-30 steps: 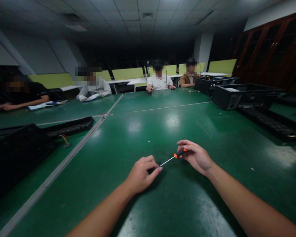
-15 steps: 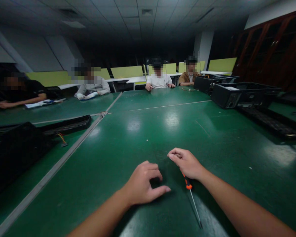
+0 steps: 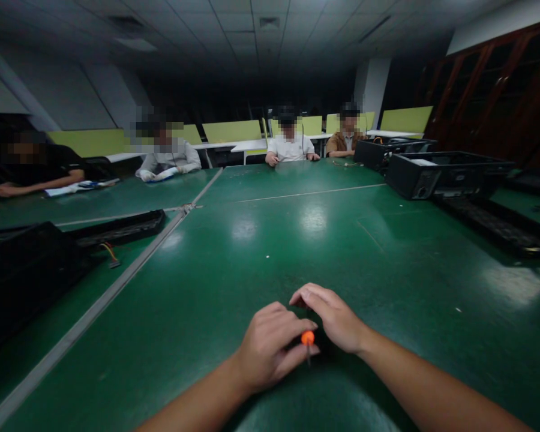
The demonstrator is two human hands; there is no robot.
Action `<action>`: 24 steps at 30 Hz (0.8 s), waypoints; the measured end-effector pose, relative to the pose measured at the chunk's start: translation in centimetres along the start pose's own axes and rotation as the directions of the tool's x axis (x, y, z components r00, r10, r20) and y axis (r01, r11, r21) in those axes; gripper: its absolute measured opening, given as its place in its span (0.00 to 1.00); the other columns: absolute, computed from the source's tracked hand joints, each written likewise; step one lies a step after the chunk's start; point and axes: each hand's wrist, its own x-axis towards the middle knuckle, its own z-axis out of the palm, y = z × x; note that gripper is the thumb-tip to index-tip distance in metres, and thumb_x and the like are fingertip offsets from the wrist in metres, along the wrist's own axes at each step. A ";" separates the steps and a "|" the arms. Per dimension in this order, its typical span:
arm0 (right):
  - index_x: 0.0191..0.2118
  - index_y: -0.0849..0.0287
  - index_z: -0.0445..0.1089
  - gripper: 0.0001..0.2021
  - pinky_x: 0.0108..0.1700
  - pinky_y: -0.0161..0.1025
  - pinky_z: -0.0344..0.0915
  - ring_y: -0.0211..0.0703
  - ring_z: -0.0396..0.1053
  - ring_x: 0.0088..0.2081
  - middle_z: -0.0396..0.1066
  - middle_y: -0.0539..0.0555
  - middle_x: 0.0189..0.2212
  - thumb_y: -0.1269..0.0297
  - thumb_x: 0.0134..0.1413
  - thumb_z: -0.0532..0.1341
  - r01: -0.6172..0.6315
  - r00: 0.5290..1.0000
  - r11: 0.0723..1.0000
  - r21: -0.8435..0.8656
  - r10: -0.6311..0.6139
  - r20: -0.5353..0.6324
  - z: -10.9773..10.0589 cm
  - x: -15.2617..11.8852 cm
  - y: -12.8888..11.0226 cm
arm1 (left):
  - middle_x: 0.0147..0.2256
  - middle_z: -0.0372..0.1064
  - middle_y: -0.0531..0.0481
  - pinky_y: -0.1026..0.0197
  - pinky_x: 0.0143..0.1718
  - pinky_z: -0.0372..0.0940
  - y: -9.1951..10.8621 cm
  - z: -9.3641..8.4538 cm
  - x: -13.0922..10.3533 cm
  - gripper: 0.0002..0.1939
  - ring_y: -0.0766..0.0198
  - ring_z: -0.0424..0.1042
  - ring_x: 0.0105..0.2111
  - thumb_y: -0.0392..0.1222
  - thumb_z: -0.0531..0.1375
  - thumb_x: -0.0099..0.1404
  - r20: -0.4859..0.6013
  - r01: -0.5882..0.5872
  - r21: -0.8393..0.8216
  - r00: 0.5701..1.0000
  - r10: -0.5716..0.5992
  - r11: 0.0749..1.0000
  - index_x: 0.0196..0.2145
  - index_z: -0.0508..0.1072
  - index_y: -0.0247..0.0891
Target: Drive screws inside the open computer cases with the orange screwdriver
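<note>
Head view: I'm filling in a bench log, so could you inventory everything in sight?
Screwdriver: one, orange with dark shaft, between left thumb and forefinger
Table: several joined sections, green, spanning the view
Open computer cases: two, black, far right
Long part: one, black, right
Casing parts: at least two, black, left
Wired connector: one, multicoloured wires, left
Other people: four, varied clothing, across the table
Partitions: several, yellow-green, background
Desks: several, white, background
Cabinets: count unclear, reddish brown, right wall
Ceiling: one, grey, above
Left hand: one, bare, lower centre
Right hand: one, bare, beside it
</note>
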 end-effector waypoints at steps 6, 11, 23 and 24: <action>0.46 0.54 0.70 0.17 0.53 0.44 0.60 0.48 0.65 0.49 0.69 0.53 0.44 0.75 0.49 0.61 0.113 0.993 0.955 -0.273 -0.099 0.067 -1.0 -0.4 -0.8 | 0.23 0.72 0.51 0.63 0.28 0.61 -1.8 -0.4 -0.2 0.10 0.65 0.68 0.23 0.46 0.61 0.65 -0.095 0.402 -0.051 0.910 -0.405 0.914 0.32 0.76 0.37; 0.47 0.55 0.70 0.19 0.52 0.45 0.62 0.49 0.65 0.48 0.69 0.54 0.44 0.67 0.47 0.70 0.117 0.990 0.906 -0.406 -0.072 0.124 -0.6 -0.7 -0.6 | 0.27 0.75 0.50 0.63 0.31 0.65 -2.2 -0.3 0.0 0.10 0.63 0.72 0.27 0.47 0.63 0.63 -0.133 0.462 -0.146 0.867 -0.480 0.875 0.34 0.77 0.37; 0.40 0.56 0.73 0.06 0.38 0.39 0.64 0.44 0.71 0.33 0.75 0.49 0.31 0.65 0.55 0.64 0.026 0.994 0.957 -0.289 0.007 0.111 0.1 -0.8 -1.2 | 0.37 0.65 0.54 0.66 0.27 0.66 -2.0 0.9 -0.5 0.29 0.71 0.66 0.25 0.46 0.67 0.59 -0.373 0.457 -0.379 0.720 -0.585 0.805 0.53 0.59 0.44; 0.40 0.56 0.73 0.06 0.38 0.39 0.65 0.44 0.72 0.33 0.75 0.49 0.31 0.66 0.55 0.64 0.022 0.996 0.960 -0.281 0.004 0.093 0.2 -0.8 -1.2 | 0.37 0.64 0.54 0.67 0.26 0.65 -2.1 0.9 -0.4 0.29 0.72 0.64 0.24 0.46 0.68 0.58 -0.405 0.461 -0.373 0.700 -0.588 0.805 0.52 0.59 0.44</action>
